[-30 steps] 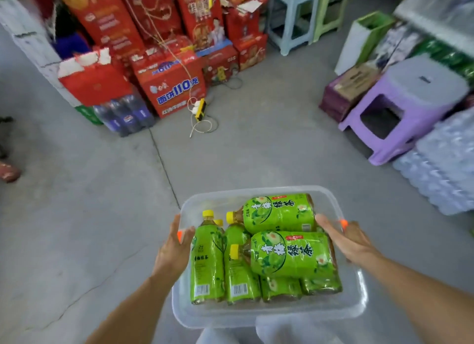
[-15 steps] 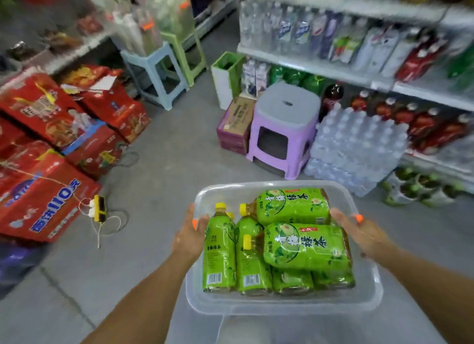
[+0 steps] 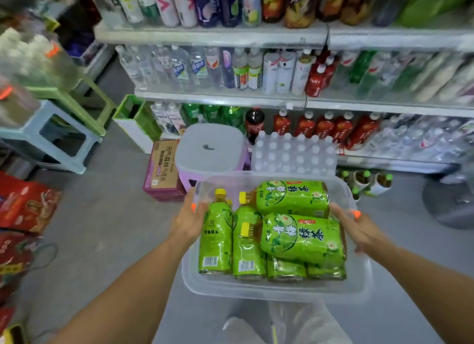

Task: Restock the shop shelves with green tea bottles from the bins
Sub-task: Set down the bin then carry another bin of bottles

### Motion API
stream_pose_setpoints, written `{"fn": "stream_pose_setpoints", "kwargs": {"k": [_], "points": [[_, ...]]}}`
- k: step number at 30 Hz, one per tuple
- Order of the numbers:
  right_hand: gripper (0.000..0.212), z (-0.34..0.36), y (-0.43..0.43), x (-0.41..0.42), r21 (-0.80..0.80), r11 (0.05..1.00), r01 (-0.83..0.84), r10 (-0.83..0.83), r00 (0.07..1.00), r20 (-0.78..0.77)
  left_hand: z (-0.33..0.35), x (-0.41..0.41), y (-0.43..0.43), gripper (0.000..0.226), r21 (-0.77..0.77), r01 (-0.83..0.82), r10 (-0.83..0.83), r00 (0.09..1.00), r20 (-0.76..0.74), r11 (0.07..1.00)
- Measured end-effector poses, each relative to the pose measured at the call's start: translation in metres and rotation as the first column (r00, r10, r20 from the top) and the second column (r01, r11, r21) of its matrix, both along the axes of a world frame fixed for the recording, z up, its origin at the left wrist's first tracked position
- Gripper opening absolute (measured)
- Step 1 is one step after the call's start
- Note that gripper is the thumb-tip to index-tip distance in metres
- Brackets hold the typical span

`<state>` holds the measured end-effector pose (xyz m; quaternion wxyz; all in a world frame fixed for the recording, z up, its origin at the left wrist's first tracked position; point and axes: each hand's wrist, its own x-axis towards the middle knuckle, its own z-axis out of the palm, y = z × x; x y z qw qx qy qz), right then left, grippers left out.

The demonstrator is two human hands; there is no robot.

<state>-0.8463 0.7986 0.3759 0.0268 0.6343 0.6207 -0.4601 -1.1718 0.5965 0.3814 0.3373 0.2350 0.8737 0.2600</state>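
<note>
While my left hand (image 3: pixel 188 223) and right hand (image 3: pixel 359 232) clasp the bin (image 3: pixel 277 291), its green tea bottles (image 3: pixel 302 238) all look unshelved; stocking the shelves (image 3: pixel 220 97) remains.

One head-worn wide-angle view, angled forward and down, close above the bin (image 3: pixel 277 289), facing the shelves (image 3: pixel 220 35)

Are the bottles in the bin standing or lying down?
Lying down: the green tea bottles rest on their sides, stacked, in the clear bin.
</note>
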Motion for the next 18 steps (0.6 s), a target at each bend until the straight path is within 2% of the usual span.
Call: {"fn": "stream_pose_setpoints", "kwargs": {"k": [4, 7, 10, 13, 18], "points": [[0.121, -0.002, 0.075, -0.003, 0.025, 0.999, 0.034, -0.034, 0.999, 0.000, -0.007, -0.008, 0.080, 0.080, -0.007, -0.030, 0.030, 0.998, 0.055, 1.000], [0.113, -0.003, 0.123, -0.009, 0.024, 0.999, 0.046, -0.046, 0.999, 0.025, -0.022, -0.015, 0.127, 0.065, -0.001, -0.055, 0.055, 0.996, 0.077, 0.998], [0.107, -0.001, 0.165, -0.018, 0.023, 0.999, 0.039, -0.040, 0.998, 0.058, -0.031, -0.026, 0.175, 0.064, -0.028, -0.041, 0.044, 0.995, 0.092, 0.999], [0.109, -0.004, 0.206, -0.028, 0.029, 0.998, 0.051, -0.052, 0.998, 0.039, -0.041, -0.039, 0.226, 0.061, -0.037, -0.052, 0.054, 0.996, 0.070, 0.998], [0.083, -0.025, 0.264, -0.051, 0.039, 0.997, 0.065, -0.065, 0.998, -0.012, -0.059, -0.068, 0.303, 0.062, -0.072, 0.000, 0.005, 0.997, 0.079, 0.997]]}}
